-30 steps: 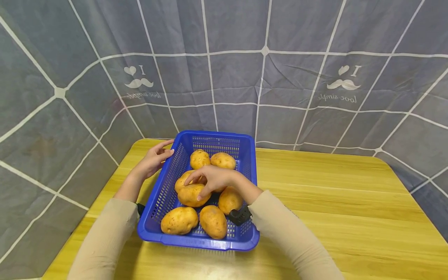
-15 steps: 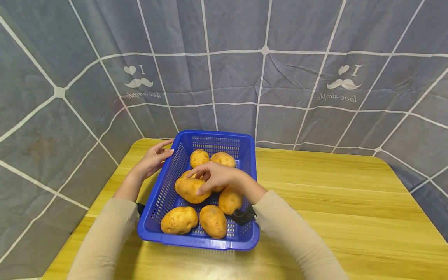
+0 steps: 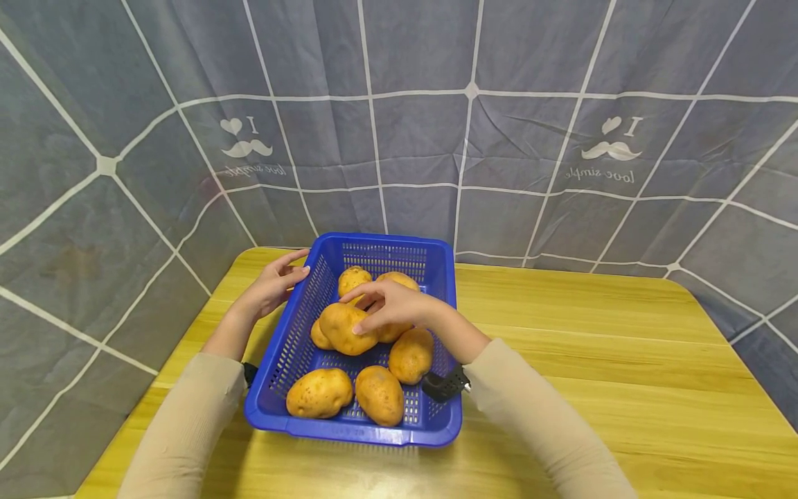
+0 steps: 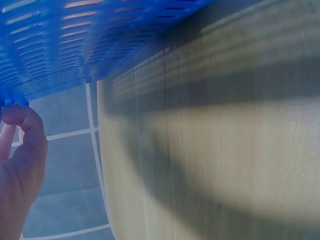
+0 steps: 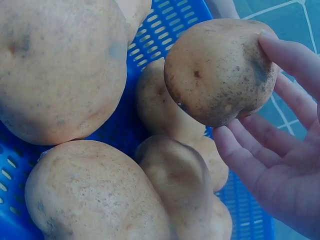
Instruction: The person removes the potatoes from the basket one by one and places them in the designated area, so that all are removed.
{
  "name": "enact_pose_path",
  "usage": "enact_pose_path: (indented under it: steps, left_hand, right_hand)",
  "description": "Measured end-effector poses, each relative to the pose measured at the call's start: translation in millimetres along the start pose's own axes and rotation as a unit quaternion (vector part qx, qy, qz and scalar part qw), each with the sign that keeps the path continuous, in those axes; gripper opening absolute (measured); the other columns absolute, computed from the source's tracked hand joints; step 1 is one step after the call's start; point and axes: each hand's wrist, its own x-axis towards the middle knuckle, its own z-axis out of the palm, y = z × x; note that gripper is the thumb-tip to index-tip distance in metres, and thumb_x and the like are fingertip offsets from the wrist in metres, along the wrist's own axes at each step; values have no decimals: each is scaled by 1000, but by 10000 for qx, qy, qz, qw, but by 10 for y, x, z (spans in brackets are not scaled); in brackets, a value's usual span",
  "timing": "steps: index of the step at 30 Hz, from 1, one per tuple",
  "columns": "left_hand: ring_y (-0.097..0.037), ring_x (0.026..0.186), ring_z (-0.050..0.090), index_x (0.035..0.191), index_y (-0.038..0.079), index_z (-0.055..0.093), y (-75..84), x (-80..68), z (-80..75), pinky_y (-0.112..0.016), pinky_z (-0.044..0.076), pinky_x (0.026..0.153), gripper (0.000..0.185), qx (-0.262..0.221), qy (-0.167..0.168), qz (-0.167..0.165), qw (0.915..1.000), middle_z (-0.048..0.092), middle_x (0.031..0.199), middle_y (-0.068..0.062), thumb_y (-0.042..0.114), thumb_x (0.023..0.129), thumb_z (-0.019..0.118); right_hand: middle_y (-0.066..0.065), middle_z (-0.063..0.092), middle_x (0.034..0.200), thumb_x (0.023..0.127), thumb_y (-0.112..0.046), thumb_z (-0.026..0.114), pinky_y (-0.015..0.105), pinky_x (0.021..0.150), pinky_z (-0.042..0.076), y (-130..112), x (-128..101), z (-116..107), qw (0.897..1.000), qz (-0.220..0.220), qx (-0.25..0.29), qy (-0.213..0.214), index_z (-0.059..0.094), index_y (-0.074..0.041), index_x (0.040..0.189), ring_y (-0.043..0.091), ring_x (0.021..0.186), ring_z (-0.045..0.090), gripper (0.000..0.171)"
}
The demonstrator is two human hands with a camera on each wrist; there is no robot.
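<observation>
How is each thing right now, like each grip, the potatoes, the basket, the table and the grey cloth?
Table: flat, partly covered
Basket: upright, on the table
Held potato: unpeeled, dark-spotted
Other potatoes: unpeeled, lying in the basket
Right grip: pinching the held potato
Left grip: touching the basket's side
Grey cloth: hanging, creased

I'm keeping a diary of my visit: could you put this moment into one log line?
right grip: pinches potato | left grip: touches blue basket | other potatoes: in blue basket | blue basket: on wood-grain table
</observation>
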Motion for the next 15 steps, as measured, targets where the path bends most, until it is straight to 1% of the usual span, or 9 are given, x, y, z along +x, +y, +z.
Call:
enact_pose_path:
  steps: [3, 9, 15]
  left_hand:
    - [-9, 83, 60, 149, 6, 18, 1, 6, 1, -25, 53, 75, 62, -17, -25, 36, 10000, 55, 100, -1, 13, 97, 50]
    - [-9, 76, 60, 147, 2, 19, -5, 17, -8, -24, 53, 69, 59, -320, -43, 76, 9995, 60, 90, 1, 8, 97, 49]
    - [-10, 78, 61, 148, 2, 17, 1, 12, -4, -25, 53, 71, 61, -256, -70, 61, 9996, 59, 94, -1, 9, 97, 49]
  right_hand:
    - [11, 59, 119, 79, -7, 73, 28, 85, 49, -14, -22, -14, 9999, 70, 93, 56, 56, -7, 128, 23, 103, 59, 51]
    - [9, 60, 119, 78, -8, 75, 27, 85, 49, -53, -70, -38, 9996, 75, 62, 255, 57, -8, 127, 22, 107, 57, 52]
    - [11, 58, 121, 79, -7, 73, 31, 82, 51, -81, -144, -93, 9990, 163, 228, 347, 57, -9, 128, 24, 109, 55, 51]
